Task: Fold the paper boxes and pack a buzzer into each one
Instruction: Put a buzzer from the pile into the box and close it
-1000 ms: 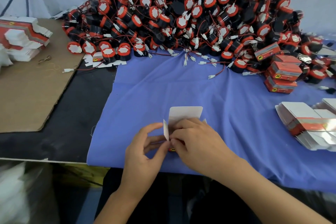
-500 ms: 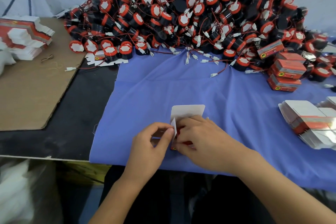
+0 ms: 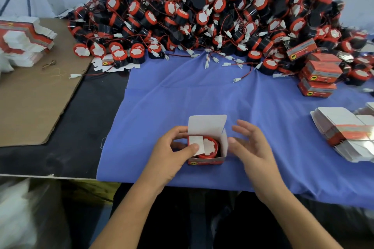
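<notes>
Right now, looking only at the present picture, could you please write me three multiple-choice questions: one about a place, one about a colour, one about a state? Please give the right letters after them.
1. Where are the closed boxes stacked?
A) at the far left of the view
B) at the far right, beside the buzzer pile
C) at the near edge, right in front of the person

2. What colour is the cloth under the open box?
A) blue
B) green
C) yellow

3. How is the lid flap of the open box?
A) tucked shut
B) torn off
C) standing up

Answers: 1 B, the stack sits by the pile's right edge. 2 A, the cloth is plainly blue. 3 C, the flap stands upright and a buzzer shows inside.
</notes>
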`<state>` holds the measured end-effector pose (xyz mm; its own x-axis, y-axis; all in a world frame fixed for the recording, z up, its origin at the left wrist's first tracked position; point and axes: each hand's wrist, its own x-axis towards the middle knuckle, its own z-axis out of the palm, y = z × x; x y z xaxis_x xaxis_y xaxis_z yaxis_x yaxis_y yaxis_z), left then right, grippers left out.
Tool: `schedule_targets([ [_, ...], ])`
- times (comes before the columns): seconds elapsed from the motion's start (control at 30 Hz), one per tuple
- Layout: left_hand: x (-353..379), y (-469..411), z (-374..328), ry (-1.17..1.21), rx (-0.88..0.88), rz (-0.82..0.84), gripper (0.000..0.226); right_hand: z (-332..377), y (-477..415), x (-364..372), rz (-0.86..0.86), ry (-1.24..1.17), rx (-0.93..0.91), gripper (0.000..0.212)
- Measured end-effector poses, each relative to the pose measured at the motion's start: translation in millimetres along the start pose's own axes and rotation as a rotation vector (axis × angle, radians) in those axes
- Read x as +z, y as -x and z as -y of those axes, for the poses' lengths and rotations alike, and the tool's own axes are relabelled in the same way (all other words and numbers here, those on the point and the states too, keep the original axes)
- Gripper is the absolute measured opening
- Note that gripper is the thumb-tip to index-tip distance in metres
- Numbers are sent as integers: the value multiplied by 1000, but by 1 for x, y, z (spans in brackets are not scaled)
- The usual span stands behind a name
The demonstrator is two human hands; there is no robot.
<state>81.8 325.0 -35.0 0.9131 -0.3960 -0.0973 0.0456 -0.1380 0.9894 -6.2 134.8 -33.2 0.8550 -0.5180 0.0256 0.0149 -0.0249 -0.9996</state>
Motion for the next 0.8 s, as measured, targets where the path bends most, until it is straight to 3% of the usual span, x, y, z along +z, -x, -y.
schedule_targets([
  [0.13,-3,-2,0,-17,10,34,30,-3,-7,14,211,70,16,42],
  [0.23,-2,-3,1,-10,29,43,27,-6,-6,17,216,144,-50,36],
  [0.33,-2,-2,2,-147,81,19,27,-11,-4,5,259,283,-145,28],
  [0.47,-11,5,-1,-411,205,116,28,-11,-2,-23,529,480,-196,52],
  [0.63,-27,14,-6,-650,237,306,74,-6,-2,-23,490,623,-317,54],
  [0.8,-18,12,-7,-729,392,197,63,-2,0,-23,476,735,-378,47],
])
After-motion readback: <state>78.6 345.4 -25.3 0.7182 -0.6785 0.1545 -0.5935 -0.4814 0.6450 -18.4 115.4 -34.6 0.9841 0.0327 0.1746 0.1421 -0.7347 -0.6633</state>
